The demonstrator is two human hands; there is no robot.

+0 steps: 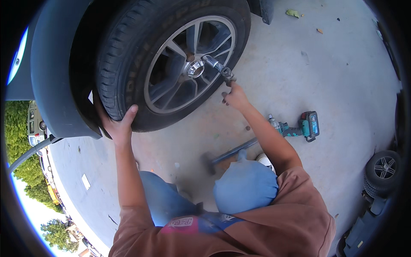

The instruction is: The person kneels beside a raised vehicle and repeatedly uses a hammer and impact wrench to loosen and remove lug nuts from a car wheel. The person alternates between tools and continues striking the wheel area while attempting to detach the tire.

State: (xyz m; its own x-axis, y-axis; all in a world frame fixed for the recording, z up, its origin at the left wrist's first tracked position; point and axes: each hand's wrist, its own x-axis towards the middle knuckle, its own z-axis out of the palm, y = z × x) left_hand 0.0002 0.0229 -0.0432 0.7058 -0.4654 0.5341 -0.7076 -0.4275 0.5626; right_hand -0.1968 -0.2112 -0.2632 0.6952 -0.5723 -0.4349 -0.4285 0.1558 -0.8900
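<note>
A car wheel (169, 92) with a black tyre and a multi-spoke silver rim sits in the dark wheel arch. My left hand (121, 127) grips the tyre's lower left edge, thumb on the sidewall and fingers hidden round the tread. Beside the chrome centre cap (196, 68), a chrome socket wrench (218, 66) reaches into the rim and sticks out to the right. Its outer end is in the curled fingers of my right hand (236, 97); how the fingers wrap it is partly hidden.
A teal cordless impact wrench (295, 128) lies on the concrete right of my knee. A dark long-handled tool (234, 150) lies close by my legs. Another wheel (384, 168) is at the far right. The dark fender (53, 68) curves beside my left hand.
</note>
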